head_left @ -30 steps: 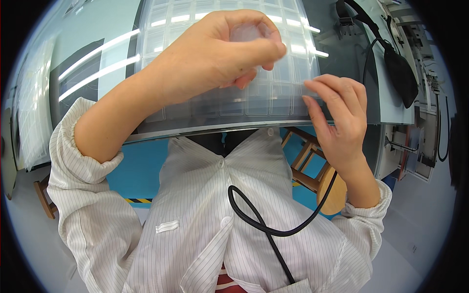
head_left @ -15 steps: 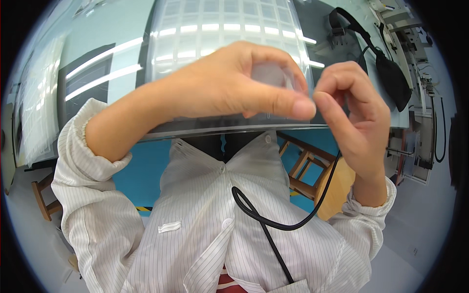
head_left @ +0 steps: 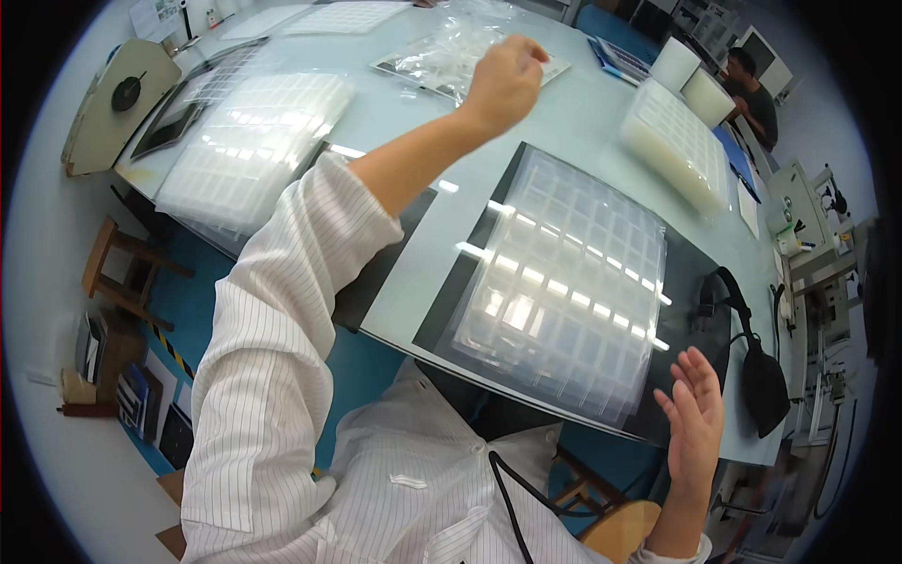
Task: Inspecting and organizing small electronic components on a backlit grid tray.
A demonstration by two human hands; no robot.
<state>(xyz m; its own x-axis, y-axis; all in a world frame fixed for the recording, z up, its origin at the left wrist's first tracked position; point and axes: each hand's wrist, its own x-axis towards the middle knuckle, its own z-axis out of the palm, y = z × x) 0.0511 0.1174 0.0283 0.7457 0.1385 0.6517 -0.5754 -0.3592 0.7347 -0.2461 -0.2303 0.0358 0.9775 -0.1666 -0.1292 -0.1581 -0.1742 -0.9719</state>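
Observation:
My left hand (head_left: pixel 507 86) is stretched far over the table beside a crumpled clear plastic bag (head_left: pixel 442 52). Its fingers are curled together, and whatever they may hold is hidden. Small pale pieces seem to lie in or under the bag, too blurred to name. My right hand (head_left: pixel 693 414) is open at the table's near edge, with its fingers apart and nothing in them. Just left of it lies a stack of clear plastic sheets with square pockets (head_left: pixel 564 282), on a dark mat (head_left: pixel 442 320).
More clear pocketed sheets (head_left: pixel 254 141) lie at the left. At the back right, white rolls (head_left: pixel 675 64) stand by a thick stack of trays (head_left: pixel 676 141). A black strapped pouch (head_left: pixel 763 385) hangs over the right edge. Another person (head_left: pixel 752 99) sits beyond.
My hands have parted: the left has reached far forward across the table, and the right has dropped to the near edge and opened. The view has tilted up, showing more of the table.

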